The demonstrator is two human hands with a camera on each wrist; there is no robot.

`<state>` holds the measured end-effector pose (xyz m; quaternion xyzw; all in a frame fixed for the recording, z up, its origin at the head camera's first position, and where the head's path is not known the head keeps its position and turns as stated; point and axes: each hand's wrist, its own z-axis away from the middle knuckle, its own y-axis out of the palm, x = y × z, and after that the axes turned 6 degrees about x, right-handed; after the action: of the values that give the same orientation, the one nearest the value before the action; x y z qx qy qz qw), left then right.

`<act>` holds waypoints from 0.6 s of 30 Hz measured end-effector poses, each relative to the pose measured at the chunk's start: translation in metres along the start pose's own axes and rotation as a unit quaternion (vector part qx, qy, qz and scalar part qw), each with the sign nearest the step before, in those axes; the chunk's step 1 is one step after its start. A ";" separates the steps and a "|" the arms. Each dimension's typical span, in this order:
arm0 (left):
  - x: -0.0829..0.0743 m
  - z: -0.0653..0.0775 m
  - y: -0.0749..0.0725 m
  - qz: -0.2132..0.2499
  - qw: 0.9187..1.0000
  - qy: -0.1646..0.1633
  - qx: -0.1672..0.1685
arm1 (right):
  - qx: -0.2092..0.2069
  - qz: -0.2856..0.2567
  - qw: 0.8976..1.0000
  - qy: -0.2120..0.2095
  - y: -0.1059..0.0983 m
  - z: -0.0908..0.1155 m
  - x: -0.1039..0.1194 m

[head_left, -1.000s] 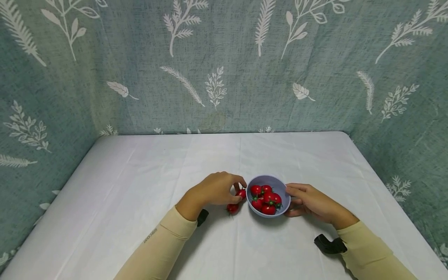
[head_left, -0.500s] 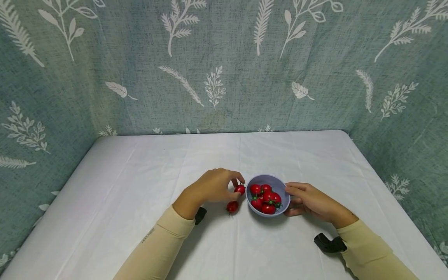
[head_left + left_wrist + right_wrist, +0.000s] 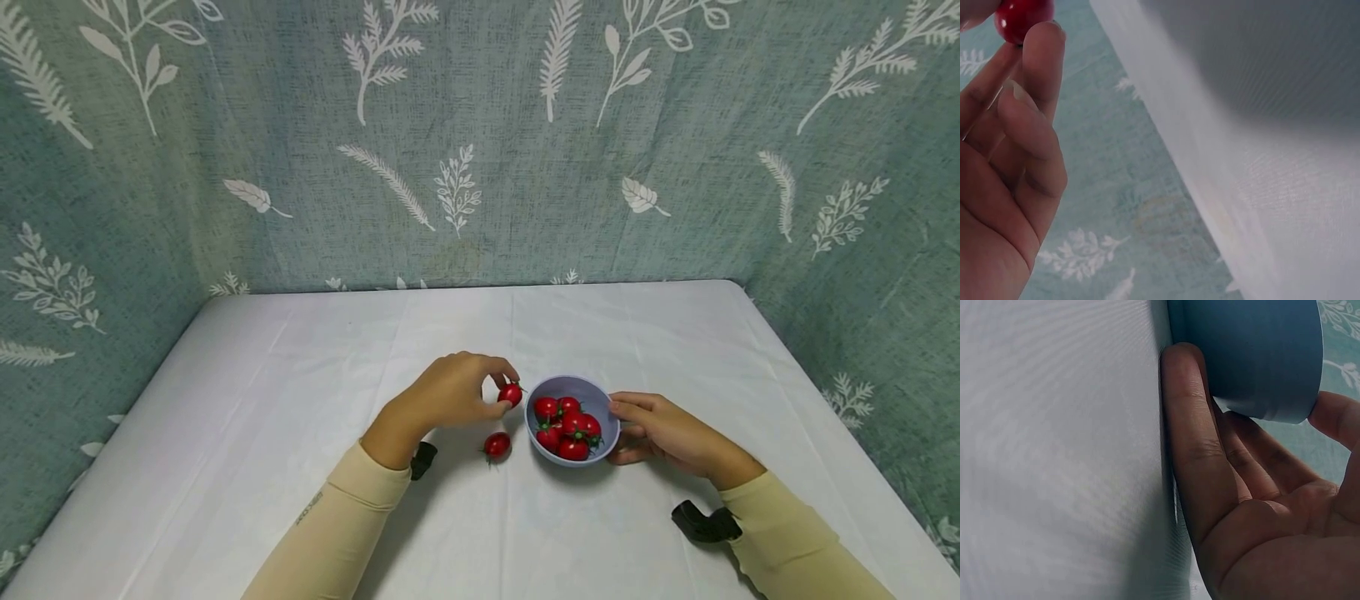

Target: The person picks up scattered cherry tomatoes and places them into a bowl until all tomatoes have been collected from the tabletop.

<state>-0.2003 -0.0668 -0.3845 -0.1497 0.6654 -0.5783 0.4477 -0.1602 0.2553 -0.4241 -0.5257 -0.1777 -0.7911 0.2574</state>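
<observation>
My left hand pinches a red cherry tomato between thumb and fingertips, just left of the bowl. In the left wrist view that tomato shows at the top edge, partly cut off. A second cherry tomato lies on the table below the hand. The lilac bowl contains several cherry tomatoes with green stems. My right hand holds the bowl's right side. In the right wrist view the thumb touches the bowl's rim, and the little finger lies along the table beside the bowl's wall.
A white cloth covers the table. Green leaf-patterned fabric rises behind it and on both sides. Black wrist straps show below the sleeves.
My left hand has lifted the cherry tomato away from the one lying on the table, moving slightly up and left. The right hand and the bowl have stayed in place.
</observation>
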 end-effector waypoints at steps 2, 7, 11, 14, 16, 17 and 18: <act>0.000 0.001 -0.002 0.001 1.000 0.004 -0.006 | -0.001 0.000 1.000 0.001 0.000 0.000 0.000; -0.001 0.002 -0.005 0.002 1.000 0.006 -0.015 | 0.000 0.000 1.000 -0.002 0.000 0.001 0.001; -0.003 0.003 -0.007 0.003 1.000 0.008 -0.017 | 0.001 0.001 1.000 -0.002 0.001 0.001 0.001; -0.006 0.003 -0.008 0.004 1.000 0.011 -0.014 | 0.000 0.001 1.000 -0.001 0.001 0.001 0.001; -0.008 0.003 -0.008 0.003 1.000 0.013 -0.013 | 0.000 0.001 1.000 0.000 0.000 0.001 0.000; -0.009 0.003 -0.008 0.001 1.000 0.015 -0.014 | 0.000 0.000 1.000 0.000 0.000 0.001 0.000; -0.010 0.003 -0.008 0.000 1.000 0.017 -0.016 | 0.001 -0.001 1.000 -0.001 0.000 0.000 0.000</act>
<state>-0.1948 -0.0640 -0.3732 -0.1470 0.6821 -0.5702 0.4335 -0.1597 0.2553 -0.4241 -0.5259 -0.1789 -0.7909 0.2568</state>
